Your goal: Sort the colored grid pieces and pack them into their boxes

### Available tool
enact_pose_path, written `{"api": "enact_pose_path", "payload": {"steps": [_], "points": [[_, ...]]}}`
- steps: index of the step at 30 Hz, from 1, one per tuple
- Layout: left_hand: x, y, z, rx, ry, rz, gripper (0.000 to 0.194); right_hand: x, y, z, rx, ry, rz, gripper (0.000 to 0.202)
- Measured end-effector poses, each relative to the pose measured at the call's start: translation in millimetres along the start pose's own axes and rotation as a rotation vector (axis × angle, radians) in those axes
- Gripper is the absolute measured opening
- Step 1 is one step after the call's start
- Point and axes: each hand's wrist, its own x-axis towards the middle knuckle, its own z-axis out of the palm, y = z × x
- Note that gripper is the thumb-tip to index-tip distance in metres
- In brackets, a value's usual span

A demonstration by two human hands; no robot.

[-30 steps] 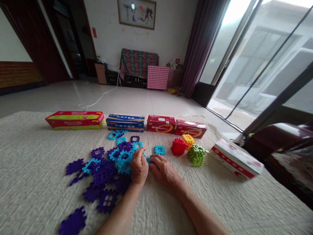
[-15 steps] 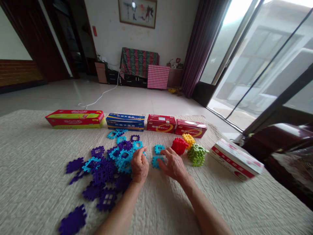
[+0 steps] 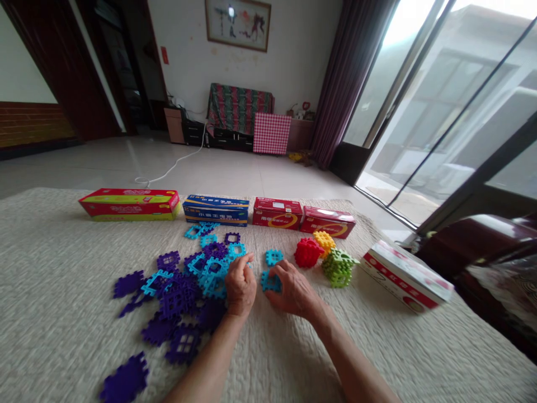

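Note:
My left hand is curled closed at the right edge of the pile of blocks; whatever its fingers may hold is hidden. Light blue interlocking panels with notched edges lie beside it, mixed with purple panels. My right hand bends its fingers and thumb around the right side of a light blue window panel on the mat. Just beyond that panel lies a second light blue panel. To the right sit a red block cube, a yellow block piece and a green block cube.
Along the far side of the quilted mat stand a red-yellow box, a blue box and two red boxes. A white-red box lies at the right. A purple panel rests at the near left.
My right hand has drawn slightly nearer, and its fingers have closed in around the nearer light blue panel. My left hand stays almost where it was.

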Motion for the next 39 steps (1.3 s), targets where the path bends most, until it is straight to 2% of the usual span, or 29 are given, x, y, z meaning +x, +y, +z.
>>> {"api": "enact_pose_path", "payload": {"steps": [4, 8, 12, 16, 24, 28, 32, 36, 39], "points": [[0, 1, 0.2, -0.004, 0.008, -0.002, 0.031, 8, 5, -6, 0.063, 0.103, -0.056, 0.032], [0, 3, -0.1, -0.011, 0.004, 0.002, 0.03, 25, 17, -9, 0.054, 0.232, -0.024, 0.034], [0, 4, -1.0, 0.0, -0.006, -0.005, 0.03, 37, 28, -2, 0.036, 0.214, -0.009, 0.035], [0, 4, -1.0, 0.008, -0.007, -0.001, 0.03, 37, 32, 5, 0.035, 0.21, -0.007, 0.036], [3, 2, -3.2, 0.003, 0.022, -0.013, 0.032, 29, 17, 4, 0.057, 0.272, -0.076, 0.034], [11, -9, -10.4, 0.021, 0.082, -0.094, 0.032, 27, 1, 15, 0.155, 0.245, -0.146, 0.033], [19, -18, -16.1, 0.014, 0.161, -0.194, 0.033, 30, -13, 29, 0.23, 0.166, -0.179, 0.039], [21, -18, -17.9, 0.001, 0.184, -0.239, 0.033, 35, -25, 36, 0.212, 0.076, -0.246, 0.055], [21, -18, -17.9, -0.011, 0.192, -0.242, 0.033, 37, -30, 37, 0.169, 0.029, -0.263, 0.055]]}}
